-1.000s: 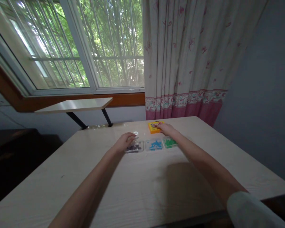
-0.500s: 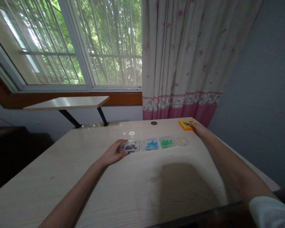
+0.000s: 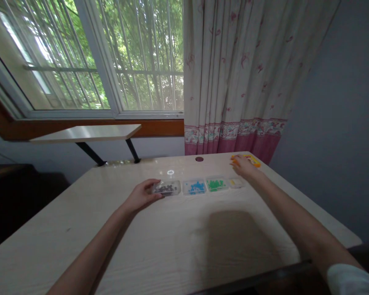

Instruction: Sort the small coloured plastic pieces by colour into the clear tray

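My left hand [image 3: 144,195] grips the left end of a clear plastic box [image 3: 176,188] holding small dark pieces, thumb at the near side and fingers at the far side. To its right stand a clear box [image 3: 185,187] with small blue pieces, another box [image 3: 222,183] with green pieces, and a small clear box [image 3: 239,183] with a little yellow in it. My right hand [image 3: 244,167] is above the small box and in front of a flat yellow box [image 3: 254,161], hiding part of it. Its fingers are apart and slightly bent; whether they touch the yellow box is unclear.
The pale wooden table [image 3: 160,241] has a round cable hole [image 3: 199,159] near its back edge. A raised shelf [image 3: 89,132] on black legs stands at the back left. Behind are a barred window and a floral curtain [image 3: 233,82].
My right hand has left the right side of the yellow box and moved left across its front. My left hand has shifted slightly left with the box of dark pieces.
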`<state>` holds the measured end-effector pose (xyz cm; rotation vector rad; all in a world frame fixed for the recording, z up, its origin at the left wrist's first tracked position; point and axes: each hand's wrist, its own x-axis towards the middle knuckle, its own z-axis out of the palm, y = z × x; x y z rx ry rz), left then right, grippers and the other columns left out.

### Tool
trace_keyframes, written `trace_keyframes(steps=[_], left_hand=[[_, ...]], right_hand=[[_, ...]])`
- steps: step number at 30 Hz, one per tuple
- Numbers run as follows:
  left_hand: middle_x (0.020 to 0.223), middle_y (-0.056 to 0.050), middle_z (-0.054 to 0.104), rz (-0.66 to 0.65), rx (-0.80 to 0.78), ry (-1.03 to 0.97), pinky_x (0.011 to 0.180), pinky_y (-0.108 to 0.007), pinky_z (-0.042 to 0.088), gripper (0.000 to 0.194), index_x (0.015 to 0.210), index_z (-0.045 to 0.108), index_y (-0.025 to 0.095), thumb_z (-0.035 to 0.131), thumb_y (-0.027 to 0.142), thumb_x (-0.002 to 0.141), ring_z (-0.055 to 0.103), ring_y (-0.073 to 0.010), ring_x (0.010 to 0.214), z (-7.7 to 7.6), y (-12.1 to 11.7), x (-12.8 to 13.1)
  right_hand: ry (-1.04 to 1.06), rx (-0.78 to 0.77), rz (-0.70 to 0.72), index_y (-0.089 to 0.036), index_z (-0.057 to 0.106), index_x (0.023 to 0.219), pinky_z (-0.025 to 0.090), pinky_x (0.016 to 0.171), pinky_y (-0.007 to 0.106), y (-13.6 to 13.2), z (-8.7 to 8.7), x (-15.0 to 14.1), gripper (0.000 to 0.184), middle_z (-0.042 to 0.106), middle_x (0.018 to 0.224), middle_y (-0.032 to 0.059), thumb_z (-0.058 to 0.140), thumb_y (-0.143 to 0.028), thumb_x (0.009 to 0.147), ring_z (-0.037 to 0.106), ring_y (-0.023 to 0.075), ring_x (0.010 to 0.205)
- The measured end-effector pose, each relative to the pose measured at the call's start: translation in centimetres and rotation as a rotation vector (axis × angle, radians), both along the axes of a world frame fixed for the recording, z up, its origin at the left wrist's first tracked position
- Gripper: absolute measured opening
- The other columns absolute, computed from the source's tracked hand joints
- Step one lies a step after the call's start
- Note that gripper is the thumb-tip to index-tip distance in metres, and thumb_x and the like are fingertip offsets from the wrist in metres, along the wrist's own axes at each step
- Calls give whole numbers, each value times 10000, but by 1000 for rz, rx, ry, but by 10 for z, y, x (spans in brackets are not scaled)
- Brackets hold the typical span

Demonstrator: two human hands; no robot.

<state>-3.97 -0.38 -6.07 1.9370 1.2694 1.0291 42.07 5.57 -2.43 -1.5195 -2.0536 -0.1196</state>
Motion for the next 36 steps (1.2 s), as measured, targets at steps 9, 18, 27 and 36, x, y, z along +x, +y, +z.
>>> trace_keyframes(steps=[9,18,27,36], left_hand=[[1134,-86,555,10,222,-29,867,-385,465,493,1030,586,192,729,357,587,526,-229,1059,37,-23,54],[1216,-100,444,-176,329,182,973,-426,370,629,1239,390,226,666,348,687,438,-226,1132,42,-29,93],[1176,-116,470,-93,271,206,968,-407,373,583,1170,448,168,637,434,687,463,-237,1112,-3,2,91],[1215,-135,496,-153,319,314,980,-441,355,584,1206,433,167,622,402,706,462,-265,1134,-15,-3,89]], right_hand=[[944,-832,522,-248,339,1202,517,598,288,-64,0,-159,456,624,903,44,536,-382,814,628,146,727],[1391,-857,320,-192,412,1006,536,514,184,-65,7,-113,462,666,845,41,713,-138,660,657,125,661],[1374,-459,-109,-144,587,906,552,535,172,-27,-26,67,178,690,851,69,616,-126,731,666,136,697],[877,-251,-451,-87,663,772,529,640,328,-21,-46,109,245,681,716,143,664,-314,679,644,259,762]])
